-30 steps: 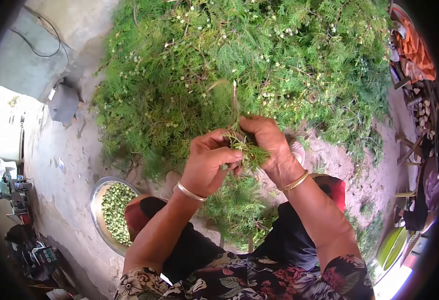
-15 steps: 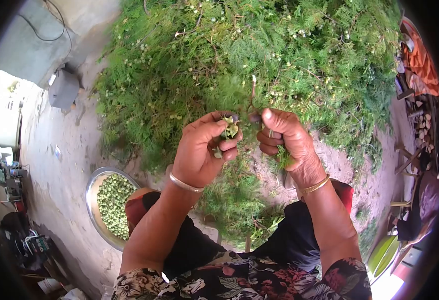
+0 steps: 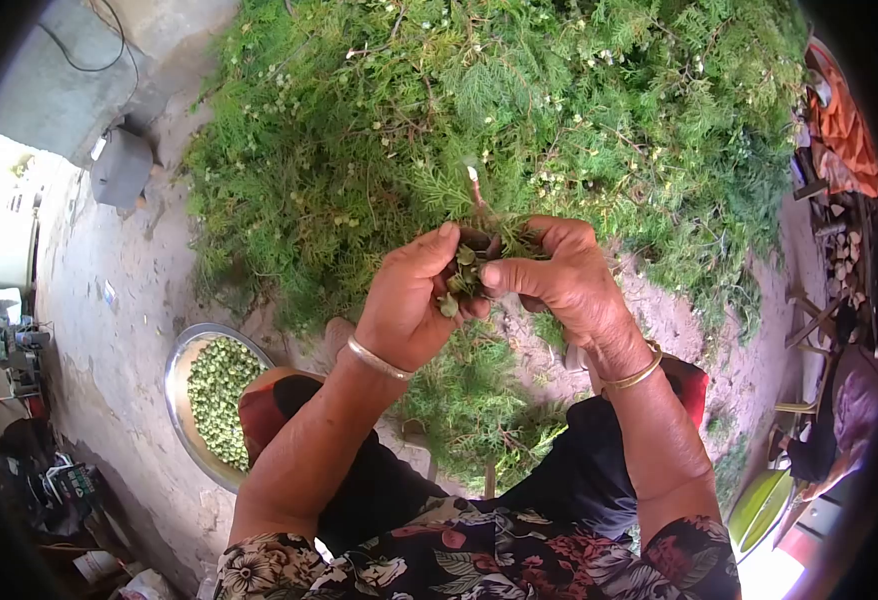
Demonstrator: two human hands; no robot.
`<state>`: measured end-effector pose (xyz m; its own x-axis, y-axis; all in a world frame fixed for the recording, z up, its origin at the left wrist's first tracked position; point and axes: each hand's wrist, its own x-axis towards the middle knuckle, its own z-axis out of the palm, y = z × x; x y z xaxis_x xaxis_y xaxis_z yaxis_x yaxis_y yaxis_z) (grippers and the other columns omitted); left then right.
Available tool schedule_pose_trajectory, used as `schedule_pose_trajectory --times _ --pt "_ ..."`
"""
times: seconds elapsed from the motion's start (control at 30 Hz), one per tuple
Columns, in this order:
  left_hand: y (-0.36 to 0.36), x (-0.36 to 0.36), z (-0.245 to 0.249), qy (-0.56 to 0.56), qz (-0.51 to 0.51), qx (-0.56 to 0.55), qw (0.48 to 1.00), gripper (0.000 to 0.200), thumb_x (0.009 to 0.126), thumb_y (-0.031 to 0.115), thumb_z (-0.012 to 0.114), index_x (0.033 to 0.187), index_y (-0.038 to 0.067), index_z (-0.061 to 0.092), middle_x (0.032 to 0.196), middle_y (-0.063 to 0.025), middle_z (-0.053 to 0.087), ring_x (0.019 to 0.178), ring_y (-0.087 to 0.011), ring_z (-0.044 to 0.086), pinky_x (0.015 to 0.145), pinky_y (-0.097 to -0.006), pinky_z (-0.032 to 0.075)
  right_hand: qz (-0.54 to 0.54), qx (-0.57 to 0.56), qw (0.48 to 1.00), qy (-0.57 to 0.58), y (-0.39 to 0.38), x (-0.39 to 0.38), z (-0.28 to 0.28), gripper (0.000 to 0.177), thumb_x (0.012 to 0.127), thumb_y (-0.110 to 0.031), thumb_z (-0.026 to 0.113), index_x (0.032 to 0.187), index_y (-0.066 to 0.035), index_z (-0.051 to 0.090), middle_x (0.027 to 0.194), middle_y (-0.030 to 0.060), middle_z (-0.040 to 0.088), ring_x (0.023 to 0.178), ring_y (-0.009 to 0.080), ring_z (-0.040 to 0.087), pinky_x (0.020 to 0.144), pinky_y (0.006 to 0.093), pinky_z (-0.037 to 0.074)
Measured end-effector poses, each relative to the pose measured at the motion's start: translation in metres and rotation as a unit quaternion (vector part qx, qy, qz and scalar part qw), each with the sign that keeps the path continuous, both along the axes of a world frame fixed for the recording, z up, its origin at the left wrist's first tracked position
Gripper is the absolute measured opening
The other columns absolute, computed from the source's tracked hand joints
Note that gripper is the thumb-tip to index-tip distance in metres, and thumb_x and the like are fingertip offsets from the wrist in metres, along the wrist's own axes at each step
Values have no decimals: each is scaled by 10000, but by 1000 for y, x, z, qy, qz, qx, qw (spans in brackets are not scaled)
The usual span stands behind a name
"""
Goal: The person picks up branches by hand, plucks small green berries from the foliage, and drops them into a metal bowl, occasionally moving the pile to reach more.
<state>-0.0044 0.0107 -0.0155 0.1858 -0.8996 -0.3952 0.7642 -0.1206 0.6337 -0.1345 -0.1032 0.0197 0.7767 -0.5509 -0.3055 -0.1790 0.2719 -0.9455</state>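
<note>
Green branch heap (image 3: 329, 160), far, cut off. Bowl (image 3: 177, 380), left, part-hidden by knee (image 3: 269, 405). Right hand (image 3: 584, 290), thumb leftward, gripping sprig (image 3: 479, 198), centre. Left hand (image 3: 399, 305), curled round green cones (image 3: 466, 280), finger-obscured.

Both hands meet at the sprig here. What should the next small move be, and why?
Probably the right hand should pluck a green cone into the left hand: it holds the leafy sprig, its thumb tip is at the cones, and left fingers curl around them.
</note>
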Motion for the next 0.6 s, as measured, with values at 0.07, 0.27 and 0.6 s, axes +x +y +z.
schedule_pose_trajectory --times 0.07,0.27,0.6 --pt "-2 -2 1 0 5 7 1000 468 966 444 378 1073 19 542 909 -80 618 749 -199 599 598 -303 477 1 8 1000 24 -1 -2 -5 218 742 -98 725 885 49 648 695 46 639 573 59 530 494 216 400" --pt "-7 1 2 77 -15 3 997 542 950 488 383 1038 -13 569 882 -107 632 765 -221 613 612 -329 497 -31 -27 999 26 0 -2 -4 174 762 -50 700 884 63 648 720 53 651 592 69 561 517 218 427" --pt "-14 -9 -8 134 96 -19 986 606 954 508 318 1167 -28 502 1094 -131 597 949 -235 578 738 -357 503 3 -323 945 61 16 -3 -25 271 681 -138 761 734 24 552 603 180 572 579 188 615 563 336 489"
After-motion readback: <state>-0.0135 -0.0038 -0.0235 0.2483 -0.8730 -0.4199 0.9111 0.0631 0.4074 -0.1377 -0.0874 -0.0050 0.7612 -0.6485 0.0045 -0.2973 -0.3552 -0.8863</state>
